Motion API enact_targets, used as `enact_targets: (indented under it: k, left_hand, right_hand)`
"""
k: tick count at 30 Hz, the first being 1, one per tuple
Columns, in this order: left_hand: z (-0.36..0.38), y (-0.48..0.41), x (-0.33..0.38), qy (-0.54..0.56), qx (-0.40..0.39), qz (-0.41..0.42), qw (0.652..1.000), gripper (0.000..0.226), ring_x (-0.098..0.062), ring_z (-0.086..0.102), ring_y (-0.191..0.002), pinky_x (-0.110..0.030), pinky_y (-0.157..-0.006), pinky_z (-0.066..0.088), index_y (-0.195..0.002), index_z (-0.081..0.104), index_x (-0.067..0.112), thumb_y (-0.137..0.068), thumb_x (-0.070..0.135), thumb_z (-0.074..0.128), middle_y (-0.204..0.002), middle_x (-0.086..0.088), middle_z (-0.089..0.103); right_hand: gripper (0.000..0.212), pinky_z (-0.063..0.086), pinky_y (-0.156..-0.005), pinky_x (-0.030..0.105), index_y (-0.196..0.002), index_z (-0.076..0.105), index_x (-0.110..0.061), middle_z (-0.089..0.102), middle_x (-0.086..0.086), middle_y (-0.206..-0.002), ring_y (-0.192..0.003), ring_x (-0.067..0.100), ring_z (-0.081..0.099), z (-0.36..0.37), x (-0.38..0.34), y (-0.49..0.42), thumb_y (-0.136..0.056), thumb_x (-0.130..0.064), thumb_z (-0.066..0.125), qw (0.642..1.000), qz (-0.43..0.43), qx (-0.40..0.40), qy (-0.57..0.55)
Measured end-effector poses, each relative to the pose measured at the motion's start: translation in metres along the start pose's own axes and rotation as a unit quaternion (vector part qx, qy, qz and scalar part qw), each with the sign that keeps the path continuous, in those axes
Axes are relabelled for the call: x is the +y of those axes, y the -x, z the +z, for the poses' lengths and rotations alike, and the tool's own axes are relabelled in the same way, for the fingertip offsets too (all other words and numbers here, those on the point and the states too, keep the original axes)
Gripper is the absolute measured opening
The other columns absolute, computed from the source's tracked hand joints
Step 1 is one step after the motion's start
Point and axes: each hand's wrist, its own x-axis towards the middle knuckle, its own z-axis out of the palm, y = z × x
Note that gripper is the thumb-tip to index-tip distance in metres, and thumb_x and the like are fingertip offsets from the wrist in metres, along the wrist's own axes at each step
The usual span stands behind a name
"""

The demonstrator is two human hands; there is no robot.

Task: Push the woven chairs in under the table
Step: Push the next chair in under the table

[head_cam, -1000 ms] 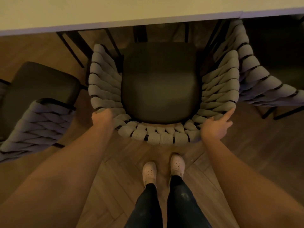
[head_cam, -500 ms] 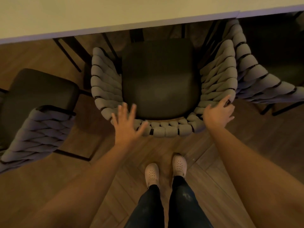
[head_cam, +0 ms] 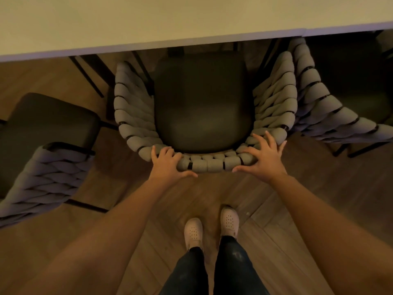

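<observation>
The middle woven chair (head_cam: 212, 166) has a grey rope back and a dark seat, and its front edge lies just under the pale table (head_cam: 148, 22). My left hand (head_cam: 168, 165) grips the left part of the backrest, fingers curled over its top and thumb along the outside. My right hand (head_cam: 263, 159) rests on the right corner of the backrest with its fingers spread straight. A second woven chair (head_cam: 42, 177) stands out from the table at the left. A third woven chair (head_cam: 319, 107) sits close against the middle one on the right.
Dark metal table and chair legs (head_cam: 89, 77) show under the table edge at the left. My feet in pale clogs (head_cam: 212, 228) stand on the wooden herringbone floor (head_cam: 319, 199) just behind the middle chair.
My left hand left the chair's left corner, opened in the air, and now grips the backrest nearer its middle. My right hand shifted inward and spread its fingers.
</observation>
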Motion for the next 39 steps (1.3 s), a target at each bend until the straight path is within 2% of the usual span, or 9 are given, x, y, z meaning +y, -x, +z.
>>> enact_targets:
  k: [3,8,15,23,27,32,36,39]
  left_hand:
    - [-0.010,-0.018,0.008,0.001,0.004,-0.002,1.000,0.079,-0.023,0.031,-0.134,-0.056,-0.116,0.000,-0.128,0.053,0.026,-0.073,0.081,0.046,-0.135,0.000,0.047]
    - [-0.015,-0.040,0.006,0.017,0.016,-0.002,1.000,0.075,-0.024,0.033,-0.133,-0.057,-0.115,0.000,-0.123,0.056,0.026,-0.072,0.081,0.047,-0.130,-0.001,0.049]
    - [-0.016,-0.049,0.003,0.034,0.028,0.013,0.999,0.071,-0.024,0.030,-0.134,-0.056,-0.115,-0.002,-0.122,0.056,0.026,-0.075,0.079,0.047,-0.130,-0.002,0.047]
    - [-0.017,-0.049,0.000,0.023,0.004,0.024,0.999,0.074,-0.025,0.031,-0.134,-0.057,-0.115,0.002,-0.128,0.052,0.026,-0.077,0.079,0.043,-0.135,-0.002,0.046]
    - [-0.014,-0.043,-0.004,0.019,-0.032,0.014,0.999,0.077,-0.027,0.030,-0.135,-0.058,-0.116,0.000,-0.133,0.048,0.025,-0.078,0.079,0.043,-0.138,-0.004,0.044]
    - [-0.014,-0.040,-0.008,0.035,-0.028,0.025,0.999,0.075,-0.027,0.027,-0.137,-0.057,-0.116,-0.003,-0.134,0.047,0.024,-0.080,0.077,0.042,-0.140,-0.004,0.042]
    - [-0.021,-0.049,-0.003,0.054,-0.027,0.032,0.998,0.072,-0.028,0.019,-0.141,-0.059,-0.115,-0.005,-0.133,0.049,0.024,-0.082,0.074,0.043,-0.144,-0.003,0.038]
    - [-0.027,-0.056,0.002,0.051,-0.034,0.027,0.998,0.072,-0.029,0.015,-0.143,-0.060,-0.115,-0.004,-0.135,0.047,0.024,-0.083,0.073,0.043,-0.148,-0.003,0.034]
  right_hand:
    - [0.091,-0.014,-0.110,0.067,-0.118,0.062,-0.044,0.038,0.001,-0.145,-0.145,0.029,0.004,-0.016,0.006,-0.017,-0.052,-0.099,0.031,1.000,0.016,-0.015,0.004]
    - [0.083,-0.009,-0.110,0.069,-0.119,0.062,-0.041,0.043,0.002,-0.138,-0.143,0.030,0.010,-0.025,0.009,-0.037,-0.056,-0.090,0.042,1.000,0.018,-0.017,0.006]
    - [0.091,-0.008,-0.109,0.071,-0.113,0.065,-0.039,0.046,0.001,-0.133,-0.139,0.030,0.017,-0.025,0.018,-0.051,-0.050,-0.097,0.033,1.000,0.007,-0.009,0.010]
    - [0.089,-0.009,-0.108,0.070,-0.116,0.063,-0.042,0.045,0.000,-0.135,-0.139,0.030,0.017,-0.028,0.013,-0.051,-0.053,-0.097,0.030,0.999,0.003,-0.022,0.023]
    - [0.086,-0.010,-0.108,0.070,-0.117,0.062,-0.044,0.043,-0.001,-0.137,-0.140,0.029,0.016,-0.027,0.002,-0.043,-0.055,-0.098,0.035,0.999,0.005,-0.045,0.023]
    - [0.089,-0.012,-0.107,0.069,-0.116,0.062,-0.045,0.040,-0.002,-0.141,-0.140,0.029,0.015,-0.027,0.005,-0.044,-0.051,-0.098,0.030,0.998,0.006,-0.049,0.028]
    - [0.081,-0.011,-0.108,0.069,-0.114,0.063,-0.045,0.034,-0.001,-0.147,-0.143,0.026,0.011,-0.034,0.015,-0.054,-0.054,-0.096,0.045,0.998,0.006,-0.053,0.016]
    - [0.073,-0.011,-0.109,0.068,-0.113,0.063,-0.044,0.031,-0.002,-0.150,-0.144,0.024,0.007,-0.039,0.019,-0.064,-0.056,-0.087,0.049,0.998,0.014,-0.062,0.003]
